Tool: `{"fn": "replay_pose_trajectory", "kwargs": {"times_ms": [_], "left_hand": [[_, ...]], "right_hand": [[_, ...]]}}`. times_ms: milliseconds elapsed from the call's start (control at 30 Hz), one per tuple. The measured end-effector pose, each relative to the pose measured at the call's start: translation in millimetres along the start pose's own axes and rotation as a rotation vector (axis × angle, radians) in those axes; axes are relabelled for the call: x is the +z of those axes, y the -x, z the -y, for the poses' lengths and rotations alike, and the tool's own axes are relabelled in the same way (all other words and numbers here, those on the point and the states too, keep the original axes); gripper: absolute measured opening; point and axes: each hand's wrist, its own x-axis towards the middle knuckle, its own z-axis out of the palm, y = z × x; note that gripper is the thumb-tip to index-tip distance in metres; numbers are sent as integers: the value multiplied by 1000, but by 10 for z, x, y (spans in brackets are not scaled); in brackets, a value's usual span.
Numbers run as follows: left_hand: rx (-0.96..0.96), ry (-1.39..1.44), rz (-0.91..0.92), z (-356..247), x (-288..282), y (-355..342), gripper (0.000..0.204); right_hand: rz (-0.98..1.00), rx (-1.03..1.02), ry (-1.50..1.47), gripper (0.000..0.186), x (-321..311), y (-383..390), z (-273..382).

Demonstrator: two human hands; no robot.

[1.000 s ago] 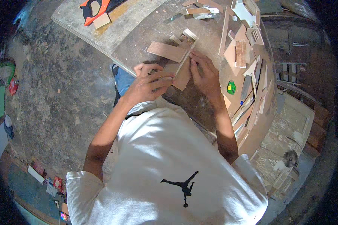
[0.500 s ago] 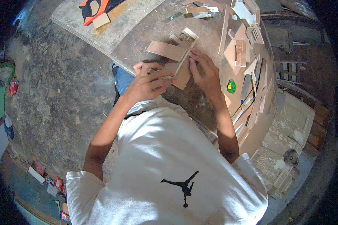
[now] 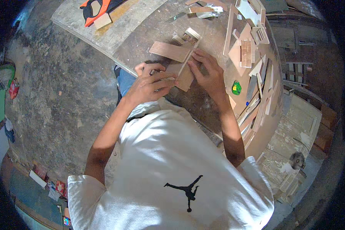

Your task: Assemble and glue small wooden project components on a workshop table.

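On the worktable, a small assembly of thin wooden pieces (image 3: 183, 79) lies angled in front of me, with a narrow pale strip running along it and a short block at its far end (image 3: 192, 34). A loose-looking wooden slat (image 3: 168, 51) crosses beside it. My left hand (image 3: 149, 84) has its fingers curled over the near-left end of the assembly, pressing at the strip; some fingertips and what lies under them are hidden. My right hand (image 3: 207, 76) grips the strip from the right, fingertips near its upper part.
An orange-and-black handsaw (image 3: 102, 19) rests on a pale board (image 3: 126, 21) at upper left. Many wood offcuts (image 3: 262, 88) and a green tape measure (image 3: 236, 87) lie on the right. A weathered panel (image 3: 297, 126) stands farther right; small items (image 3: 59, 187) sit at lower left.
The assembly has shifted very slightly away from me. My right thumb has moved a little along it; my left hand stays in nearly the same place.
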Motion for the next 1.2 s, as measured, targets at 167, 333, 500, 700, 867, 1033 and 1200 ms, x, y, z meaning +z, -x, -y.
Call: {"fn": "replay_pose_trajectory", "kwargs": {"times_ms": [167,333,500,700,867,1033,1200], "left_hand": [[19,3,-12,15,16,4,34],[24,21,0,22,18,-9,33],[21,26,-6,14,19,-16,31],[27,24,-13,33,25,1,29],[26,35,7,12,-11,-34,28],[49,69,9,38,14,-33,28],[70,54,12,55,19,-31,30]], "right_hand": [[-3,-2,11,26,5,10,-20],[-5,16,-26,28,-9,12,-15],[-29,-27,38,25,23,25,-50],[-37,4,-7,25,47,34,-34],[-39,-15,24,25,25,27,-25],[-54,-5,-32,25,45,19,-23],[-46,-37,2,25,35,19,-42]]}}
